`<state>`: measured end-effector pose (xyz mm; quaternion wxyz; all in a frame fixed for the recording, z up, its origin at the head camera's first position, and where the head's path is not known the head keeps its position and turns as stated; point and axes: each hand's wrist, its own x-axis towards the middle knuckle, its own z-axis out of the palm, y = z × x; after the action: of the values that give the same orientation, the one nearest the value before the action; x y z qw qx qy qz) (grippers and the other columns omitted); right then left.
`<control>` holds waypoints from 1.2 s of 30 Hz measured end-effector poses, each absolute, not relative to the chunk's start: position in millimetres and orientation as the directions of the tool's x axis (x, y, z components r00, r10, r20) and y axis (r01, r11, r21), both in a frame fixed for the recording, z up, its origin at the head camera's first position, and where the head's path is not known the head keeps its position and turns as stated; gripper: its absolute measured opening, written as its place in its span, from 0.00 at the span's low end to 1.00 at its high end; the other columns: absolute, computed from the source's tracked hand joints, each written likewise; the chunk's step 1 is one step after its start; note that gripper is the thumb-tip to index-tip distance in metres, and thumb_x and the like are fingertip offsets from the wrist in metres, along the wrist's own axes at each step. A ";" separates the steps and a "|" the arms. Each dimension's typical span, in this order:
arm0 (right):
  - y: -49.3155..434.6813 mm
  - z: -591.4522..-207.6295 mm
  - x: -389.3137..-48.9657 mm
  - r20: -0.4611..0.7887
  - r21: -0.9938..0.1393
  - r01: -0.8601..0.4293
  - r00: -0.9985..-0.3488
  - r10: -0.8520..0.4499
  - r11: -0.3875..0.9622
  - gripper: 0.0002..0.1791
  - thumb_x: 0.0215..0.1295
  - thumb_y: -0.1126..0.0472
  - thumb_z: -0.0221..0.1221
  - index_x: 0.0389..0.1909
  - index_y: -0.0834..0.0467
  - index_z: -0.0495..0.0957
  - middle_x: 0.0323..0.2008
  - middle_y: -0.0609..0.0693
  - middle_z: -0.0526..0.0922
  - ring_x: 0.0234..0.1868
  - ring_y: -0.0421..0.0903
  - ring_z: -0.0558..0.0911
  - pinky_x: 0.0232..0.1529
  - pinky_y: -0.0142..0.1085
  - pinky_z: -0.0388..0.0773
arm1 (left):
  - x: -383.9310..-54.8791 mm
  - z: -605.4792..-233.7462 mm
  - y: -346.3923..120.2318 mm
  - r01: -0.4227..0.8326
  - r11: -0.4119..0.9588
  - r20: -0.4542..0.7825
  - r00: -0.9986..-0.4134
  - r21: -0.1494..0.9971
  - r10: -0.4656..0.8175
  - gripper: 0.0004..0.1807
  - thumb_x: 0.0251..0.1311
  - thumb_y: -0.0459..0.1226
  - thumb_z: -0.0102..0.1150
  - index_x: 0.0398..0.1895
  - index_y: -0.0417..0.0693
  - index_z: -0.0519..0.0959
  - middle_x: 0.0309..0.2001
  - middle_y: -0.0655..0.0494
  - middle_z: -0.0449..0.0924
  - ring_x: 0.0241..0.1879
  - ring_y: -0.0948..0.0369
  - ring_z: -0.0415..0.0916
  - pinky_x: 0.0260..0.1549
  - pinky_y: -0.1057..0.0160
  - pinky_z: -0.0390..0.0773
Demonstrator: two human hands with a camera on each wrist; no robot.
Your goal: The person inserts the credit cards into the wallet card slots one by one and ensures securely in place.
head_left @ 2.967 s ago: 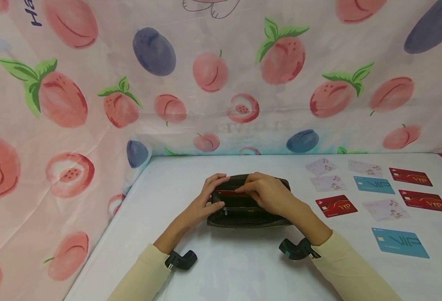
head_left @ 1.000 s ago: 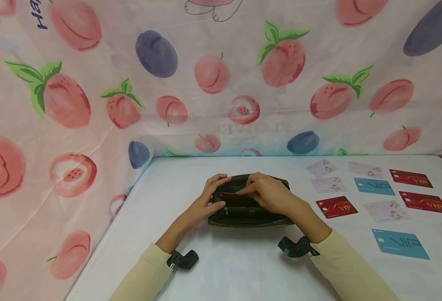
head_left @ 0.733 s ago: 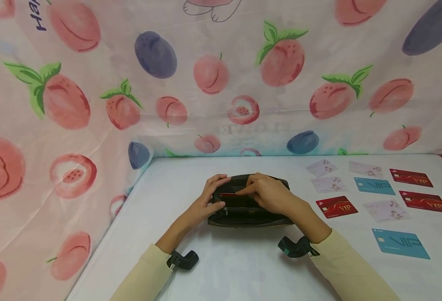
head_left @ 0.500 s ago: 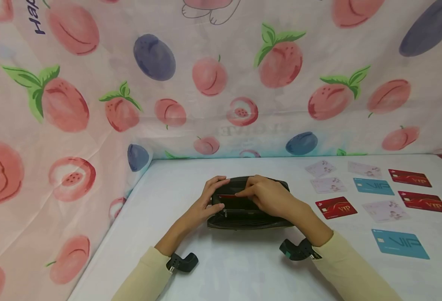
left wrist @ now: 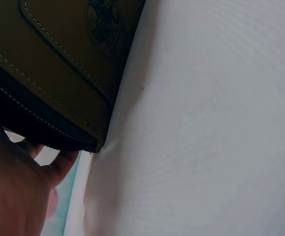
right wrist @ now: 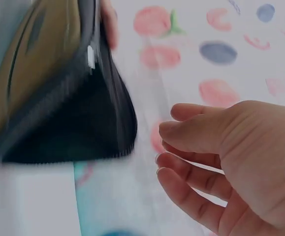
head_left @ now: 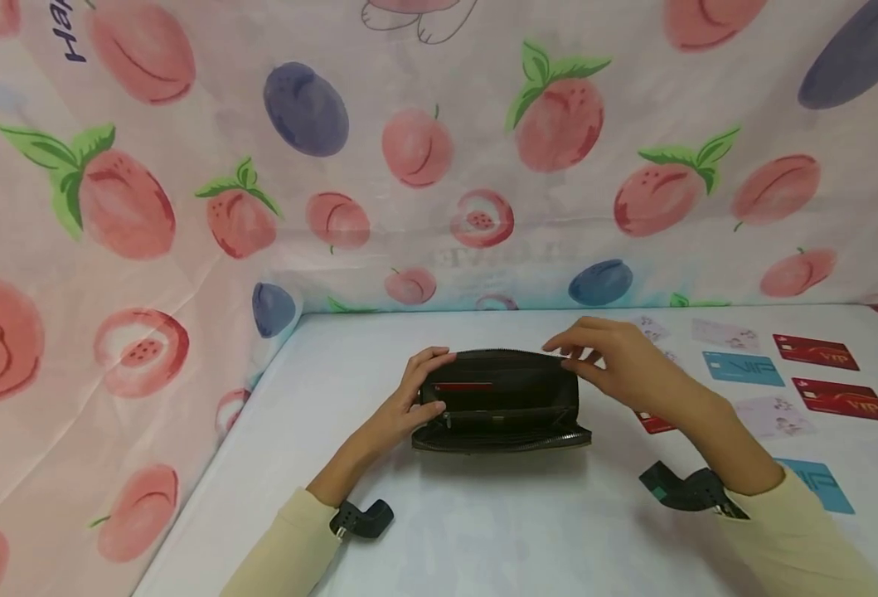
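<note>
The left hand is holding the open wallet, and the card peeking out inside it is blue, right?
Not quite: the card inside is red, not blue, as the head view shows; only a thin strip is visible. The left hand is indeed holding the open wallet.

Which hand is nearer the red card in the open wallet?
Left: the left hand grips the wallet beside the red card; the right hand is apart, near the wallet's opposite end.

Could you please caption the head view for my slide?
Left hand grips dark rectangular zip wallet holding red card; right hand hovers alongside.
</note>
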<state>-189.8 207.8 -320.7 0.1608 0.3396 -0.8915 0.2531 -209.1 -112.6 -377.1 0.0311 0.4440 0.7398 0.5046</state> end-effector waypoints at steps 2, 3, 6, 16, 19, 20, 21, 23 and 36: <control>223.9 -322.3 -188.2 0.447 -0.343 -0.640 -0.755 -0.479 0.687 0.19 0.53 0.72 0.68 0.46 0.53 0.82 0.37 0.42 0.80 0.36 0.39 0.78 0.35 0.36 0.79 | -212.0 -382.2 -113.4 0.627 0.091 0.406 -0.602 0.774 0.687 0.32 0.60 0.18 0.46 0.69 0.26 0.52 0.69 0.30 0.41 0.69 0.40 0.37 0.59 0.33 0.48; 231.9 -323.9 -187.4 0.443 -0.339 -0.620 -0.769 -0.461 0.708 0.20 0.53 0.71 0.68 0.46 0.52 0.82 0.37 0.41 0.80 0.36 0.39 0.78 0.35 0.35 0.79 | -214.0 -385.8 -113.8 0.627 0.092 0.408 -0.603 0.773 0.685 0.32 0.61 0.18 0.46 0.69 0.28 0.52 0.69 0.32 0.41 0.70 0.41 0.37 0.59 0.33 0.48; 254.7 -328.4 -185.1 0.414 -0.345 -0.560 -0.811 -0.414 0.753 0.19 0.53 0.68 0.69 0.47 0.52 0.81 0.37 0.41 0.81 0.37 0.40 0.78 0.35 0.33 0.79 | -220.9 -397.6 -115.6 0.633 0.099 0.411 -0.606 0.768 0.681 0.33 0.63 0.21 0.48 0.71 0.32 0.52 0.70 0.36 0.41 0.71 0.45 0.37 0.60 0.34 0.48; 322.2 -356.4 -175.5 0.216 -0.462 -0.388 -0.922 -0.323 0.797 0.21 0.54 0.59 0.70 0.51 0.54 0.80 0.43 0.48 0.82 0.43 0.49 0.78 0.38 0.28 0.76 | -227.5 -411.8 -115.2 0.637 0.104 0.414 -0.607 0.764 0.678 0.33 0.65 0.26 0.49 0.73 0.42 0.53 0.72 0.45 0.42 0.71 0.53 0.38 0.61 0.38 0.50; 334.6 -367.9 -177.1 0.162 -0.497 -0.354 -0.935 -0.316 0.792 0.22 0.55 0.54 0.70 0.51 0.54 0.80 0.44 0.49 0.81 0.44 0.50 0.77 0.38 0.29 0.76 | -223.8 -407.9 -115.1 0.634 0.112 0.413 -0.617 0.765 0.670 0.34 0.63 0.22 0.49 0.72 0.38 0.52 0.71 0.41 0.42 0.71 0.51 0.39 0.61 0.38 0.49; 337.9 -371.2 -177.7 0.142 -0.508 -0.343 -0.938 -0.316 0.790 0.23 0.55 0.53 0.70 0.52 0.54 0.80 0.45 0.50 0.81 0.44 0.50 0.77 0.38 0.30 0.76 | -221.9 -405.5 -115.0 0.630 0.111 0.412 -0.620 0.768 0.668 0.34 0.62 0.20 0.49 0.72 0.36 0.53 0.71 0.39 0.42 0.71 0.49 0.39 0.61 0.37 0.49; 340.7 -374.4 -178.3 0.123 -0.517 -0.326 -0.943 -0.309 0.791 0.24 0.54 0.51 0.70 0.51 0.53 0.80 0.44 0.49 0.81 0.44 0.50 0.77 0.38 0.30 0.76 | -219.5 -401.8 -115.1 0.625 0.109 0.409 -0.622 0.773 0.667 0.34 0.61 0.20 0.48 0.71 0.34 0.53 0.71 0.38 0.42 0.71 0.48 0.39 0.60 0.37 0.49; 345.8 -380.2 -178.7 0.085 -0.531 -0.298 -0.950 -0.300 0.793 0.25 0.53 0.50 0.70 0.52 0.53 0.80 0.44 0.49 0.81 0.44 0.50 0.77 0.37 0.30 0.76 | -215.0 -394.0 -114.7 0.616 0.101 0.404 -0.623 0.782 0.670 0.33 0.61 0.19 0.48 0.70 0.30 0.53 0.70 0.35 0.42 0.70 0.45 0.39 0.60 0.35 0.49; 365.3 -399.9 -178.1 0.112 -0.530 -0.309 -0.949 -0.296 0.790 0.27 0.48 0.48 0.73 0.51 0.45 0.80 0.37 0.46 0.75 0.36 0.44 0.70 0.29 0.33 0.69 | -209.1 -377.6 -114.3 0.612 0.109 0.389 -0.618 0.783 0.683 0.32 0.61 0.20 0.48 0.69 0.28 0.53 0.69 0.33 0.42 0.70 0.42 0.39 0.59 0.35 0.51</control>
<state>-178.1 365.3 -399.9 0.0115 0.1599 -0.9459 0.2822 -209.1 -114.3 -377.6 0.0350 0.4355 0.7437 0.5059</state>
